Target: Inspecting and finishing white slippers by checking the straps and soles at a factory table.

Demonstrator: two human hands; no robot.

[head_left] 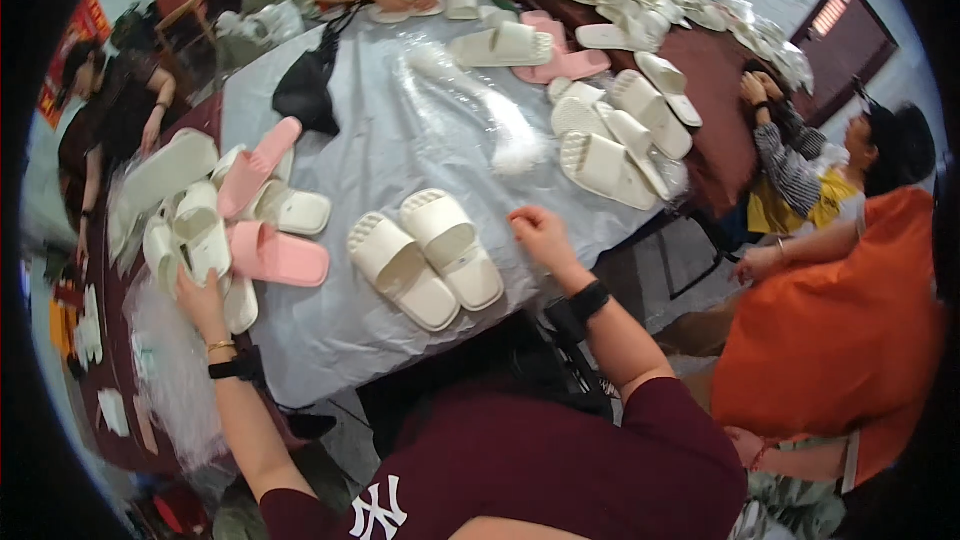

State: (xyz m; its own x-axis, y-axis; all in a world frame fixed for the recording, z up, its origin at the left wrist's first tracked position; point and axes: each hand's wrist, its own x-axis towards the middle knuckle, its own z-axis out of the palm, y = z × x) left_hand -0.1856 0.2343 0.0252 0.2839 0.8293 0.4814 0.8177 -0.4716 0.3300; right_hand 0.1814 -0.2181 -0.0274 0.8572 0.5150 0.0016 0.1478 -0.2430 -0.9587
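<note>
My left hand [203,305] is at the near side of a slipper pile on the left, its fingers closed on the end of a white slipper [202,230]. Beside that slipper lie two pink slippers [280,253] and more white ones. In front of me a pair of white slippers [412,270] rests side by side on the grey cloth, straps away from me. My right hand [545,243] hovers to the right of this pair, fingers curled in; whatever they might hold is hidden.
Clear plastic bags [515,140] lie mid-table beyond the pair. More white slippers [610,165] are heaped at the right edge, and a black bag [308,90] lies at the far left. A person in orange [830,340] is close on my right; others sit around the table.
</note>
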